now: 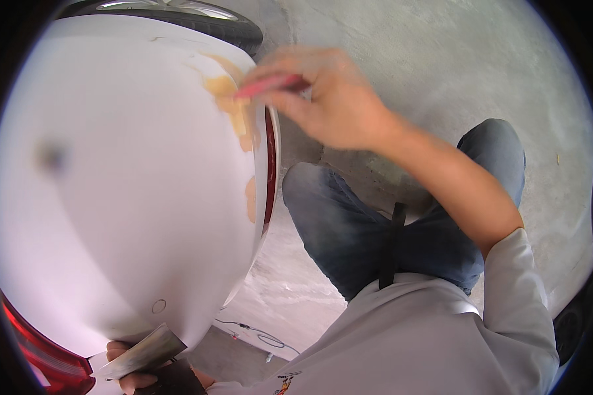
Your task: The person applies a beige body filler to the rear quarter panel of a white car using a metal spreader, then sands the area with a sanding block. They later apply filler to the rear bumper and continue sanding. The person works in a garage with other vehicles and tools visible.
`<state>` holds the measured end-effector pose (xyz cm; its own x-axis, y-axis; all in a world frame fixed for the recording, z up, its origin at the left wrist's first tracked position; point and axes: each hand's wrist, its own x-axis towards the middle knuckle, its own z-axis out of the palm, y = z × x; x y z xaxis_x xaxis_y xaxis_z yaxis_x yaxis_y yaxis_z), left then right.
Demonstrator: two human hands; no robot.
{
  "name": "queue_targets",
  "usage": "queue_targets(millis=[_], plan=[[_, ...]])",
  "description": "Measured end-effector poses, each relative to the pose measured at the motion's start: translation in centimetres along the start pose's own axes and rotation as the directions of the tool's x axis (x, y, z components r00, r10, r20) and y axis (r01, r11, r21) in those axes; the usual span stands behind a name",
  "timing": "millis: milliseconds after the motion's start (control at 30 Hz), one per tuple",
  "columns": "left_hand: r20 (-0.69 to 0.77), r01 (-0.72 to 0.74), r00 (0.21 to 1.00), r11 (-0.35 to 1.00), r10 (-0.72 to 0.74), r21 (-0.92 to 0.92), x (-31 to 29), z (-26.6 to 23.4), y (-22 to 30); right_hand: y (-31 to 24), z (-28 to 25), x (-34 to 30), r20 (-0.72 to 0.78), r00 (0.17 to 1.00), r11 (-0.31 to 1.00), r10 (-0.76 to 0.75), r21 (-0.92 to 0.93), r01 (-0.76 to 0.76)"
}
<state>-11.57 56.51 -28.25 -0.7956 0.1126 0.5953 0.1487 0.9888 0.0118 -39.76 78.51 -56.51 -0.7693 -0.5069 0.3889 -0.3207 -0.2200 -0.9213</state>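
- At eight o'clock, the red tail light [53, 359] sits at the rim of the view, beside the low end of the white panel [132, 204], which fills the nine o'clock side.
- Around half past seven, the left hand [137, 382] holds a grey plate [148, 355] by its edges, its fingers showing on both sides and pinching it. The plate is tilted close to the panel, its smudged face upward, probably so it stays within reach without getting in the other arm's way.
- Toward eleven o'clock, the tan patch [223, 89] lies along the panel's curved border; below the wheel [204, 23], it runs down in streaks. A smaller tan patch [250, 197] sits separately, just off centre toward nine.
- Near twelve, the right hand [329, 99] pinches a red spreader [270, 85] between thumb and fingers, its tip pointing to nine, over the upper patch. Blur hides whether it touches. The slanted hold probably lets a flat edge follow the curve.
- The right forearm [448, 164] reaches in from four o'clock, between and above the bent knees [310, 184]; the low posture probably brings the shoulder level with the panel.
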Motion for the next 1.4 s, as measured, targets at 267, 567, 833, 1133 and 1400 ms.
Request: queue_targets(millis=[267,567,833,1133,1400], plan=[[0.281,0.747,0.663,0.59,-0.694,-0.305,3.2,-1.3,0.7,4.4,-0.4,5.7,-0.117,0.94,0.928,-0.32,-0.238,0.286],[0.241,0.617,0.787,0.719,-0.568,-0.321,3.2,-2.1,1.9,2.1,-2.0,2.7,0.121,0.972,0.971,-0.2,-0.111,0.213],[0.126,0.242,0.966,0.964,-0.228,-0.11,1.1,-1.5,0.3,3.4,-1.2,8.1,-0.088,0.919,0.918,-0.385,-0.134,0.372],[0.118,0.144,0.98,0.982,-0.158,0.124,1.9,-1.4,1.2,2.5,-3.3,5.8,0.135,0.937,0.944,-0.322,-0.034,0.329],[0.167,0.24,0.962,0.961,-0.216,-0.139,1.2,-2.6,0.4,2.7,-1.6,9.1,-0.082,0.887,0.888,-0.455,-0.117,0.445]])
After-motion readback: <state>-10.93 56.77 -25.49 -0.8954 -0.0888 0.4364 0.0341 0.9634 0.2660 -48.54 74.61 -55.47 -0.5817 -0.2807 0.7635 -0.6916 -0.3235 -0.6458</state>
